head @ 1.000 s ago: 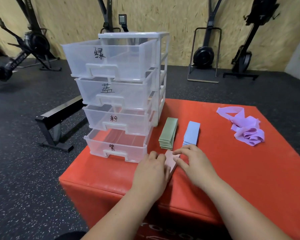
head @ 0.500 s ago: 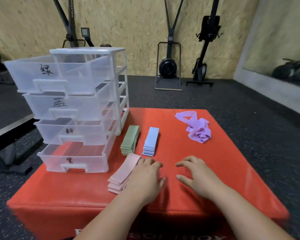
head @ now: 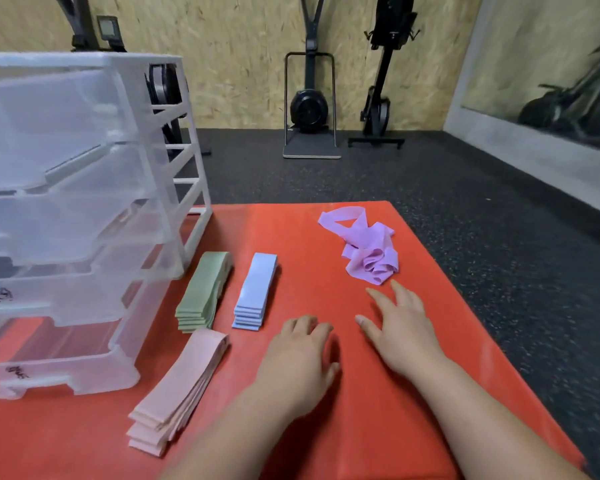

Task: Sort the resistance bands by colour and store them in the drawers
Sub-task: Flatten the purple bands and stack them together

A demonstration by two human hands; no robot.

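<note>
since half a second ago the left hand (head: 298,355) has come off the pink stack (head: 181,389) and the right hand (head: 400,327) has slid forward toward the purple bands (head: 364,251).

both hands sit palm down over the red box (head: 447,393), which spreads under and around them. the clear drawer unit (head: 84,202) stands on the box far to the left of the left hand, with its drawers pulled out toward the person. the lower two fronts show dark handwritten marks, too blurred to read.

the pink stack lies flat just left of the left wrist, beside the bottom drawer. the green stack (head: 205,289) lies ahead and left of the left hand, close against the drawer unit. the purple bands lie in a loose tangled heap just ahead of the right fingertips, not quite touching them. the blue stack (head: 255,291) lies just ahead of the left hand, beside the green one.

the left hand has its fingers loosely curled and holds nothing. the right hand has its fingers spread and straight and holds nothing.
</note>
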